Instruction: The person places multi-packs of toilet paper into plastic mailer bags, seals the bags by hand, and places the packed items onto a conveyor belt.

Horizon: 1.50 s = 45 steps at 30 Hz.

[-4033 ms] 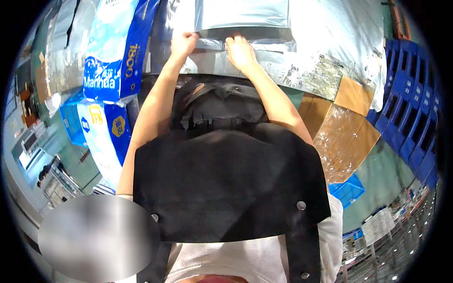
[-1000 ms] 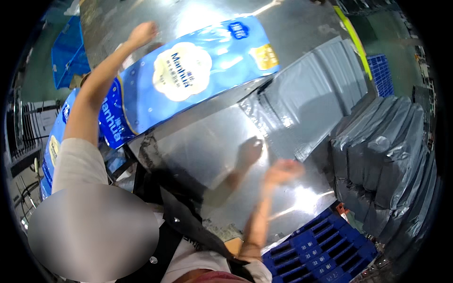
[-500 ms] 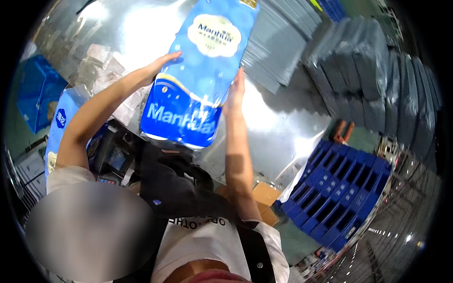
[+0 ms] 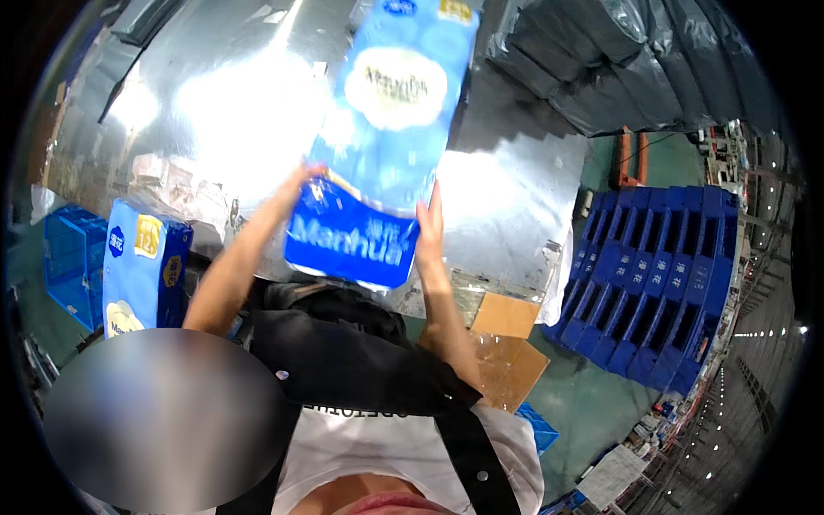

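A long blue plastic-wrapped pack of tissue paper [image 4: 388, 146], light blue above and dark blue at its near end, is held lengthwise over the metal table. My left hand [image 4: 311, 178] grips its left edge near the lower end, the thumb lying on the front face. On the opposite edge, my right hand [image 4: 431, 230] presses with fingers pointing up along the side. The pack's far end reaches the top of the view. Most of each hand's fingers are hidden behind or beside it.
Shiny metal table [image 4: 232, 103] with torn paper [image 4: 172, 184] stuck on its left. Grey plastic bags [image 4: 592, 64] are piled at far right. Blue pallets [image 4: 644, 283] stand on the right floor, a cardboard box [image 4: 506, 352] nearer. Another tissue pack [image 4: 137, 266] and a blue crate [image 4: 73, 262] are left.
The view has turned, so the table and pallets sit differently in it. The held pack appears slightly lower and more to the right; both hands still hold it.
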Each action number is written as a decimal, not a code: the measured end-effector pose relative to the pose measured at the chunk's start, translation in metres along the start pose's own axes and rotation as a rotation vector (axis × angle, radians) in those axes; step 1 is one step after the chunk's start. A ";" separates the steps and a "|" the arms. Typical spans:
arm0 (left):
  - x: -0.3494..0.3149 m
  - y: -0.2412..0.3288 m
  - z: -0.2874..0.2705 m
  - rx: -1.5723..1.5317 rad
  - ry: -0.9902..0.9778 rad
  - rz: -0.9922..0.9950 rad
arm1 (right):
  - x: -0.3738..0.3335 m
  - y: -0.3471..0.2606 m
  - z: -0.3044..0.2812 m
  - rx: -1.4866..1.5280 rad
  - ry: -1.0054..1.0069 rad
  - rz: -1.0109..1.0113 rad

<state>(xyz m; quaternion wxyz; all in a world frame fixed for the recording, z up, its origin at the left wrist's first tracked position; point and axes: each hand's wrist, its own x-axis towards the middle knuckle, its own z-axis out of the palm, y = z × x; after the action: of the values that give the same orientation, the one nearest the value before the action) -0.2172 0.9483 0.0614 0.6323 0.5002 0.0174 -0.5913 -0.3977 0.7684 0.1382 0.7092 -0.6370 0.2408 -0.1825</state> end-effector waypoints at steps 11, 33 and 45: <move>0.168 0.079 -0.018 1.019 0.448 0.666 | 0.165 0.073 -0.128 -0.985 0.351 -0.128; 0.263 0.206 0.038 1.810 0.305 1.103 | 0.375 0.025 -0.020 -1.534 0.303 -0.291; 0.247 0.092 -0.033 1.038 0.872 0.674 | 0.307 0.120 -0.105 -0.866 0.378 0.127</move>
<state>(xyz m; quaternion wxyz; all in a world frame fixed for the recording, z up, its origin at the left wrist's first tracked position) -0.0542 0.7711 -0.0502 0.3981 0.9005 -0.1685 -0.0469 -0.2124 0.5240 -0.0220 0.3321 -0.8135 0.4581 -0.1344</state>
